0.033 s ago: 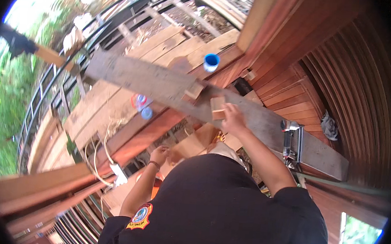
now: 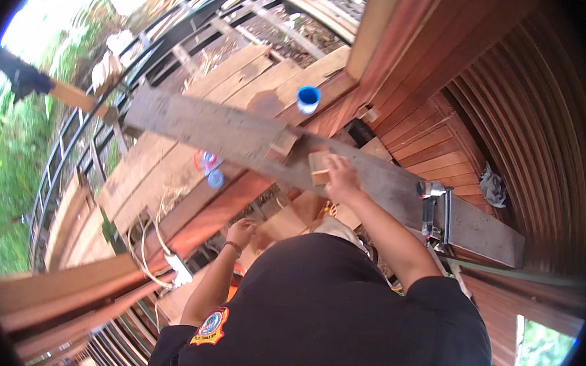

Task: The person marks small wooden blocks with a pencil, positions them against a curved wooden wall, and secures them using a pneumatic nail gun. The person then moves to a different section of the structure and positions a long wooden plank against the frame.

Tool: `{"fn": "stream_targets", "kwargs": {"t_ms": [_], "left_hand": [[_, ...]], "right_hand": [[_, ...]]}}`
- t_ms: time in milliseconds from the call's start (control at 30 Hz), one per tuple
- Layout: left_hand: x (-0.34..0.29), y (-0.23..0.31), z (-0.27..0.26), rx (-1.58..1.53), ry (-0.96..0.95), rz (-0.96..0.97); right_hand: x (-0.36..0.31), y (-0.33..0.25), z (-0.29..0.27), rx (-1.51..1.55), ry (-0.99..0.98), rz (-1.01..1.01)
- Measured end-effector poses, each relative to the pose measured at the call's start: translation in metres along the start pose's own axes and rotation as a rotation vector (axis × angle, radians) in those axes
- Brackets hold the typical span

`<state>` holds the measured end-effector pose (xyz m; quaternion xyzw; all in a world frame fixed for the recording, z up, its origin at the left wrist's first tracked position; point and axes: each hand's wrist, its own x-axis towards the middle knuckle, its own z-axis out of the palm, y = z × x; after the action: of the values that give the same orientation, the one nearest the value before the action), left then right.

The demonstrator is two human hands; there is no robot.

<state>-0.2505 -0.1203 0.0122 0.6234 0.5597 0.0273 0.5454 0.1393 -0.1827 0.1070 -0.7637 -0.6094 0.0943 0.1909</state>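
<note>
My right hand (image 2: pixel 340 176) reaches forward and grips a small pale wooden block (image 2: pixel 317 167) that rests on a long grey weathered plank (image 2: pixel 208 127). A second small block (image 2: pixel 284 143) lies on the plank just left of it. My left hand (image 2: pixel 241 232) is lower and closer to my body, fingers curled, beside a pale wood offcut (image 2: pixel 288 222) and a reddish beam (image 2: pixel 215 215). Whether it holds anything is hidden. My black shirt fills the lower middle of the view.
A metal clamp (image 2: pixel 435 209) sits on the plank's right part. A blue cup (image 2: pixel 308 99) stands on the boards beyond, and a clear plastic bottle (image 2: pixel 210 168) lies below the plank. White cable (image 2: pixel 153 258) trails at the left. A dark railing (image 2: pixel 96 147) borders greenery; red timber wall on the right.
</note>
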Motion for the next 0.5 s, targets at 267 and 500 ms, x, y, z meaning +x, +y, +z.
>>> {"fn": "stream_targets", "kwargs": {"t_ms": [267,500], "left_hand": [[0.086,0.166,0.062,-0.090,-0.084,0.140],[0.086,0.234,0.033,-0.320,-0.151,0.257]], "right_hand": [[0.056,0.053,0.022,0.154,-0.351,0.004],[0.067,0.080,-0.010,1.037,0.162,0.749]]}}
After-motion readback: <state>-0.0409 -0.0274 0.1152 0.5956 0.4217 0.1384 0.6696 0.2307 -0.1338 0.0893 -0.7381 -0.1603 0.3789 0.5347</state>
